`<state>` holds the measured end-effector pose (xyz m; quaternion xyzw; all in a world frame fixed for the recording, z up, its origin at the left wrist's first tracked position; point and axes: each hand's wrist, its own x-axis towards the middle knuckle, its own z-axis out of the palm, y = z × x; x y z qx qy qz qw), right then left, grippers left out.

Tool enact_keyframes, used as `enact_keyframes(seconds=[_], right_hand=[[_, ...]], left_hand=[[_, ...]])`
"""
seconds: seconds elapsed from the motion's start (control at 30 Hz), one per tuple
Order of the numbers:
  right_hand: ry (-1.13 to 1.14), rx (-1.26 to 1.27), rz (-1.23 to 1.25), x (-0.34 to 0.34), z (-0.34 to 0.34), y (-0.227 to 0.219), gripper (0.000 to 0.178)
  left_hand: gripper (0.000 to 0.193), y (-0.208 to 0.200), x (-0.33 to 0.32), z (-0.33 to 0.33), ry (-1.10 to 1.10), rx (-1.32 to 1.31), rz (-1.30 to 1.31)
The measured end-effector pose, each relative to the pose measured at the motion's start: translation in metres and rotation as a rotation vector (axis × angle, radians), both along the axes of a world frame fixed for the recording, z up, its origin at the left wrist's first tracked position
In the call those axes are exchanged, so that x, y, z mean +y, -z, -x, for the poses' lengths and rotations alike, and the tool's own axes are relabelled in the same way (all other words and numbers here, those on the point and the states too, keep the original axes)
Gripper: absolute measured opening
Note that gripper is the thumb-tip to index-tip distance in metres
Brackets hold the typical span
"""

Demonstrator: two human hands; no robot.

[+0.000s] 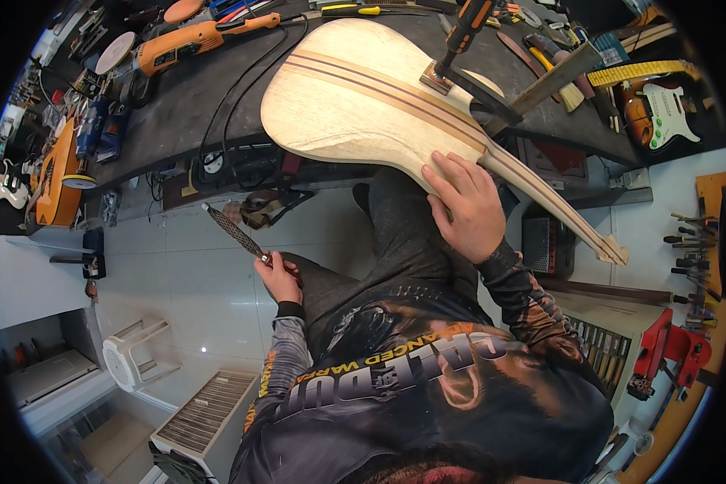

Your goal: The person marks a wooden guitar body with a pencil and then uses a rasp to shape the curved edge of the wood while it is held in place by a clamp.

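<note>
An unfinished pale wooden guitar body [339, 101] with darker stripes along its middle lies on the workbench, its striped neck [548, 198] reaching out past the front edge to the right. A bar clamp [466, 36] with an orange and black handle presses on it through a small wooden block [436, 78]. My right hand [468, 206] rests flat on the body's near edge beside the neck joint, fingers stretched out. Low on the left, over my thigh, my left hand [281, 278] is closed round the handle of a rasp [235, 230]. The rasp's dark patterned blade points away, apart from the guitar.
An orange angle grinder [194, 44] and its black cable lie on the dark bench [177, 113]. At the right rest a brush [571, 97] and a sunburst electric guitar [661, 113]. A white stool [133, 355] stands on the floor at left. A red vise [673, 355] is at lower right.
</note>
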<state>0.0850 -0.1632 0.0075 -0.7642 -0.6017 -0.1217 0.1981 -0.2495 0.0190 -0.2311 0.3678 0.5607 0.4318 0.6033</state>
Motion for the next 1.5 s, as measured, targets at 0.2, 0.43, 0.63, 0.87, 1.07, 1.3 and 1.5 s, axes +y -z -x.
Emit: enact_keyframes(seconds=[0.2,0.43,0.63,0.87,1.07,1.3,1.5], right_hand=[[0.005,-0.002,-0.005,0.0003,0.0005,-0.0006,0.055],[0.014,-0.001,-0.006,0.0004,0.0012,0.0004,0.055],[0.015,0.001,-0.015,0.0014,0.0019,-0.0002,0.053],[0.001,0.027,-0.044,0.0021,0.0015,-0.0021,0.05],[0.006,0.033,-0.046,0.0028,0.0025,-0.0018,0.05],[0.009,0.039,-0.041,0.0018,0.0023,-0.0004,0.051],[0.011,0.041,-0.04,0.0016,0.0017,0.0,0.051]], left_hand=[[0.022,-0.0013,0.0002,0.0004,0.018,0.001,0.012],[0.023,0.0003,0.0003,-0.0007,0.002,-0.01,-0.001],[0.023,0.0018,0.0008,0.0001,0.01,-0.006,0.002],[0.022,-0.0048,-0.0002,-0.0041,0.0,0.001,0.027],[0.022,-0.0004,0.0009,-0.0041,-0.025,-0.008,-0.009],[0.02,-0.0037,0.0004,-0.0052,-0.014,-0.008,0.004],[0.02,-0.0029,0.0011,-0.0056,-0.011,-0.011,-0.006]])
